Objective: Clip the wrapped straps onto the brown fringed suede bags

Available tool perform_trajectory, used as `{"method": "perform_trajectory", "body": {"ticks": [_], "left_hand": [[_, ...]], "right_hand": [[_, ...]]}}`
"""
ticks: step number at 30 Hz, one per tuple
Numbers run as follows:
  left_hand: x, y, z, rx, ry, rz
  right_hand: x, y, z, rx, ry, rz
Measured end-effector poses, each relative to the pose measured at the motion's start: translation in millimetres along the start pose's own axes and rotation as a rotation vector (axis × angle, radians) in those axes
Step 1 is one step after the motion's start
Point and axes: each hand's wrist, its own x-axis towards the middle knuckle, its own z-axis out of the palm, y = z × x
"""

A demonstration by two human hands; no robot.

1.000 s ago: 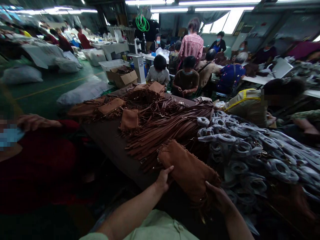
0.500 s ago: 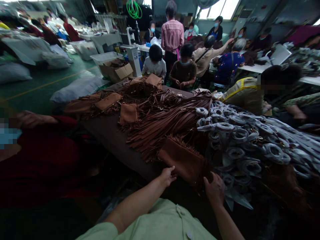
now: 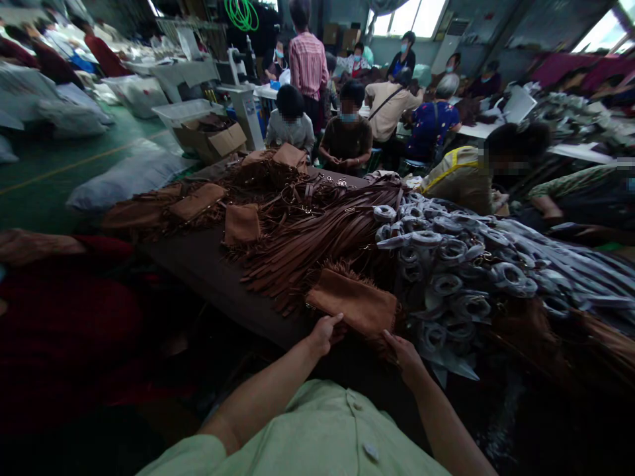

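Observation:
A brown fringed bag (image 3: 354,297) lies at the near side of the dark table, its fringe along the far edge. My left hand (image 3: 326,332) pinches its near edge, thumb on top and the other fingers beneath. At the bag's near right corner, my right hand (image 3: 401,352) grips the edge in the same way. Just beyond the bag, long brown leather straps (image 3: 297,258) are spread in a fan. To the right of it lies a heap of coiled straps in clear plastic wrapping (image 3: 446,285).
More brown fringed bags (image 3: 242,223) lie on the dark table (image 3: 198,264) toward the left and back. A person in dark red (image 3: 69,317) is close on my left. Co-workers sit across the table, one in a yellow-trimmed top (image 3: 454,178). A cardboard box (image 3: 213,137) stands behind.
My right hand has shifted left along the bag, from its right end to the near corner. The bag's top now lies turned more squarely toward me. The whole view has swung slightly right.

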Motion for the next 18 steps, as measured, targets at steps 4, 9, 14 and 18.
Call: {"method": "perform_trajectory", "body": {"ticks": [4, 9, 14, 18], "left_hand": [[-8, -11, 7.1, 0.114, -0.154, -0.013], [-12, -22, 25.0, 0.114, -0.107, 0.002], [-36, -4, 49.4, -0.112, -0.186, -0.143], [-84, 18, 86.4, -0.414, -0.500, -0.372]], "right_hand": [[-5, -4, 1, -0.009, -0.008, 0.059], [-6, -5, -3, 0.001, -0.028, 0.043], [-8, -5, -16, 0.176, -0.158, -0.024], [-7, 3, -4, 0.131, -0.156, -0.061]]}}
